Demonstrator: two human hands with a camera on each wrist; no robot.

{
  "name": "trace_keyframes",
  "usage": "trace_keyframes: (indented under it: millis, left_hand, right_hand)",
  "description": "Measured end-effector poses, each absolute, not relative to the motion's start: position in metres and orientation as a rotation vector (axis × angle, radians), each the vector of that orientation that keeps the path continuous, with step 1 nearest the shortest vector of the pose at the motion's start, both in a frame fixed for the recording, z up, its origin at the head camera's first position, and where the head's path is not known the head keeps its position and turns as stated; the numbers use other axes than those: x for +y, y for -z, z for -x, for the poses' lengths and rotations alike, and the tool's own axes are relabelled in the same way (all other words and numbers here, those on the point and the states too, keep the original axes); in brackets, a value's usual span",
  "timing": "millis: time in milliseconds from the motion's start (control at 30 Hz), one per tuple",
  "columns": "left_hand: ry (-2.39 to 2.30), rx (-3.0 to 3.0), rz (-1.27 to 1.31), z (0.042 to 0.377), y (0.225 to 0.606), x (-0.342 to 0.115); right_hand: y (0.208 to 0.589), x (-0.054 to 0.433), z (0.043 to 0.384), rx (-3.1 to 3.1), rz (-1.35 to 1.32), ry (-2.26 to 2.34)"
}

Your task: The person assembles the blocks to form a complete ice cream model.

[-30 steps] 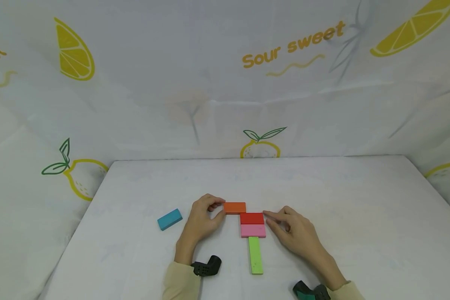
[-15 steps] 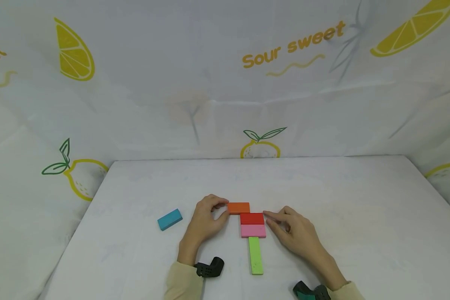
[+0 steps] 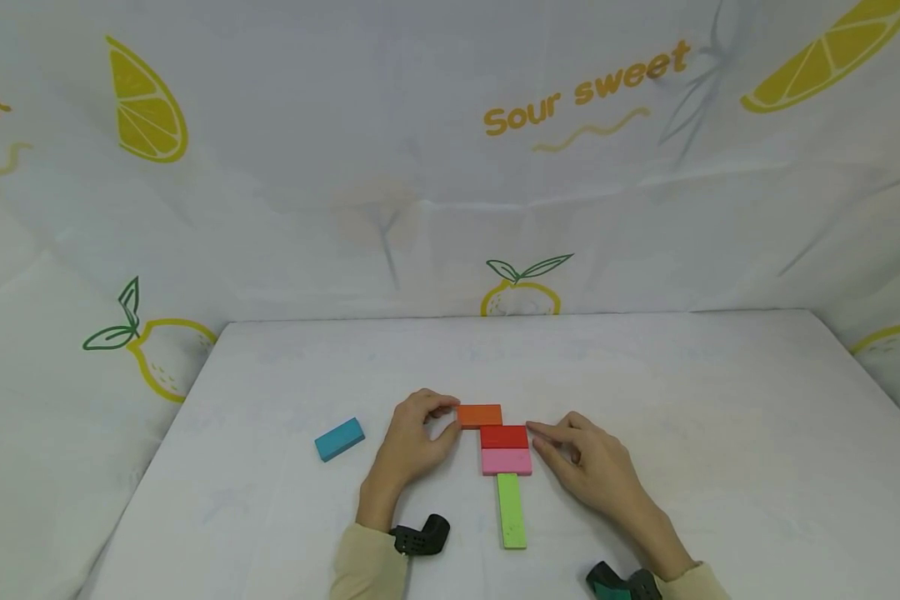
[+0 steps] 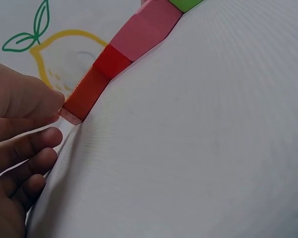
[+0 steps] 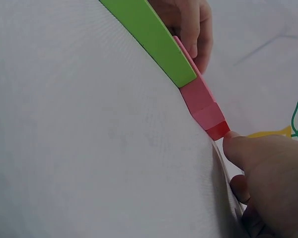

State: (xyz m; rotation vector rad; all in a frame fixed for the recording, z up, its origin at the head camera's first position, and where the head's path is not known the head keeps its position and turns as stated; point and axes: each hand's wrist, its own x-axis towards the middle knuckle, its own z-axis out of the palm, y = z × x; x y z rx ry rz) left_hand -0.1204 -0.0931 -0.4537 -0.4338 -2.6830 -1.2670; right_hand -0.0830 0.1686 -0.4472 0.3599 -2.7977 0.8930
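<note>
My left hand [image 3: 414, 437] pinches the left end of an orange block [image 3: 479, 416] between thumb and index finger. The front right part of that block lies against the back left edge of a red block [image 3: 503, 437]. Beside the red block's right end is my right hand [image 3: 596, 471], its thumb [image 5: 237, 146] and index fingertip touching that end. A pink block [image 3: 506, 462] lies flush in front of the red one. From the pink block's front edge a long green block [image 3: 512, 511] runs toward me. All these blocks lie flat.
A blue block [image 3: 340, 439] lies apart, tilted, to the left of my left hand. The white cloth-covered table [image 3: 682, 383] ends at a lemon-printed curtain [image 3: 307, 208] at the back and sides. Each wrist wears a black camera mount [image 3: 422, 536].
My left hand has slid the orange block to the right along the back of the red block, mostly in the first half second. The right hand and the other blocks have stayed still.
</note>
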Motion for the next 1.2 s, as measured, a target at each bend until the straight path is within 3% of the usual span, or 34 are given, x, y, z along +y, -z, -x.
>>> trace_keyframes:
  millis: [1200]
  left_hand:
    - [1.195, -2.715, 0.449, 0.119, 0.454, -0.083]
  right_hand:
    - [0.448, 0.168, 0.083, -2.839, -0.337, -0.86]
